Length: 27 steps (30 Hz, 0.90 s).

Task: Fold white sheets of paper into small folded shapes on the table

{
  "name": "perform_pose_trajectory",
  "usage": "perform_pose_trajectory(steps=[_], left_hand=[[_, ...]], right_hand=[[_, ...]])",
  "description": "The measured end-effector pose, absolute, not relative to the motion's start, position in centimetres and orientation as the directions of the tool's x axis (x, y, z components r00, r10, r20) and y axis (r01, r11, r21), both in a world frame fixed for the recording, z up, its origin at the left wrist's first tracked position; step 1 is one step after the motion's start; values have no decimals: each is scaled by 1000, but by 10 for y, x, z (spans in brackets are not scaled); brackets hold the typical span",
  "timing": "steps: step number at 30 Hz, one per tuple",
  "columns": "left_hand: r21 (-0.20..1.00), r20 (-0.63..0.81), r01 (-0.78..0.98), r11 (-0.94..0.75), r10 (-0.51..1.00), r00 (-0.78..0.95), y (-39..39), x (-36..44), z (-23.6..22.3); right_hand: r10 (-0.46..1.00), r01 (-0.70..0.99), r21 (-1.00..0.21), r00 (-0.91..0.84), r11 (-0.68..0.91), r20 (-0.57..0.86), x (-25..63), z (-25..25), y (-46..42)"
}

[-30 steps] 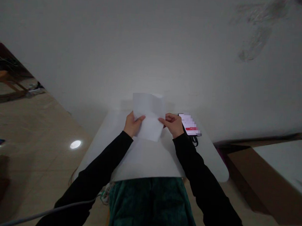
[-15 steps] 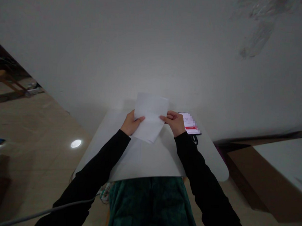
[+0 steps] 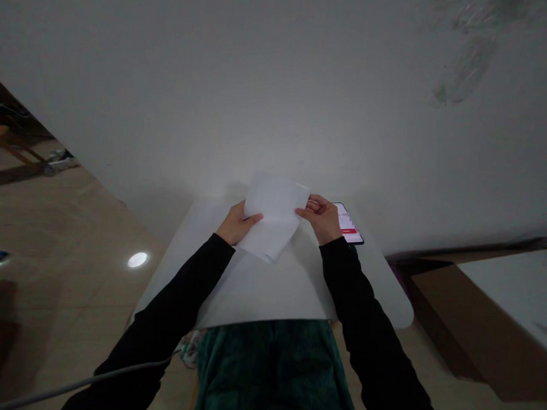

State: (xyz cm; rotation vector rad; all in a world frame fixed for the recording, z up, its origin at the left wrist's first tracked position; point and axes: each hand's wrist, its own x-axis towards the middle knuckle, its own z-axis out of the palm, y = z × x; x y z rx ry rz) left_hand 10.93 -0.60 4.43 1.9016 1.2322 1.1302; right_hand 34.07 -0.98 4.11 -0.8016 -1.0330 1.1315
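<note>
Above the white table (image 3: 269,301) I hold up a white sheet of paper (image 3: 274,199), which has a crease across its middle and looks folded at its lower end. My left hand (image 3: 237,224) grips its left edge, thumb on the front and fingers hidden behind. At the right edge, my right hand (image 3: 322,218) pinches the paper between thumb and fingers. A phone (image 3: 347,225) with a lit screen lies on the table just beyond my right hand, partly covered by it.
A pale wall (image 3: 278,96) rises right behind the table. On the right stands a brown cardboard box (image 3: 481,329) with a white top. A grey cable (image 3: 84,381) crosses my left forearm. A wooden stool (image 3: 8,142) is at the far left.
My right hand has shifted slightly right, covering more of the phone. The paper has tilted a little, its upper right corner moving right and down. My left hand has barely moved.
</note>
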Motion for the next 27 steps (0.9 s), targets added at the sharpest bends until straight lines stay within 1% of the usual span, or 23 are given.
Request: perform_pose_trajectory(steps=[5,12,16,22,27], left_hand=[[824,311,426,-374,927,212,-7,112,48],[831,306,402,-385,919,249,-7,113,47],[823,322,401,-401,913,252,-7,114,45],[816,308,415,-402,910,277,-11,116,50],[798,318,432,-420,903,290,-9,116,48]], right_hand=[[974,-338,-914,114,222,194,345,39,-7],[973,-357,-908,152,218,173,348,41,-5],[963,-384,-889,191,250,188,349,42,-4],[957,-351,-909,256,223,136,352,41,-3],[931,-325,-907,329,268,157,350,43,-4]])
